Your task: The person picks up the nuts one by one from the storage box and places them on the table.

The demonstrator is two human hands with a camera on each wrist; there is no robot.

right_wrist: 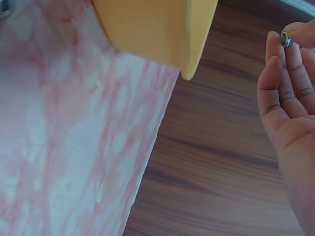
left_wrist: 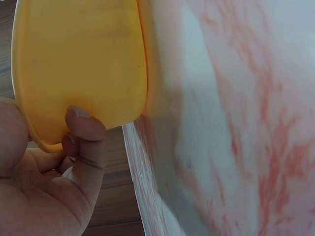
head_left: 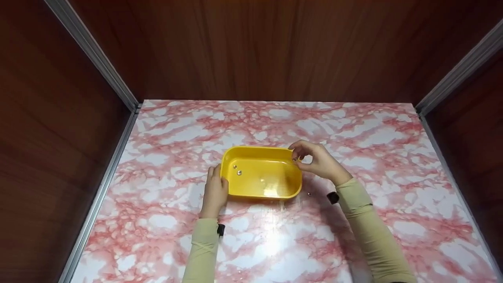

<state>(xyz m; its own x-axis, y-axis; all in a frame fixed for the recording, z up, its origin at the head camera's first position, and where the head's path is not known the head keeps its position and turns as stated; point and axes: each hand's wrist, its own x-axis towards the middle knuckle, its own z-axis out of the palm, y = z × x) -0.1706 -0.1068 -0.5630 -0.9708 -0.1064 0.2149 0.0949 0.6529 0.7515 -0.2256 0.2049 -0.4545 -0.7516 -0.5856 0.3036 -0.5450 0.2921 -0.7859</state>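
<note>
A yellow plastic bin (head_left: pixel 261 192) sits on the marbled tabletop, open side up. My left hand (head_left: pixel 215 192) grips its left end, with fingertips against the bin wall in the left wrist view. Above the bin's right end, my right hand (head_left: pixel 319 160) pinches a small metal nut (right_wrist: pixel 286 39) between thumb and fingertips. Two small shiny metal pieces, a larger one (head_left: pixel 239 173) and a smaller one (head_left: pixel 235 167), lie on the bin floor near its left end. Another small metal piece (head_left: pixel 309 193) rests on the table right of the bin.
The red-and-white marbled table (head_left: pixel 165 222) extends around the bin on all sides. A dark wood panel (head_left: pixel 251 51) stands behind it, and panels with metal frame strips (head_left: pixel 94 55) close off both sides.
</note>
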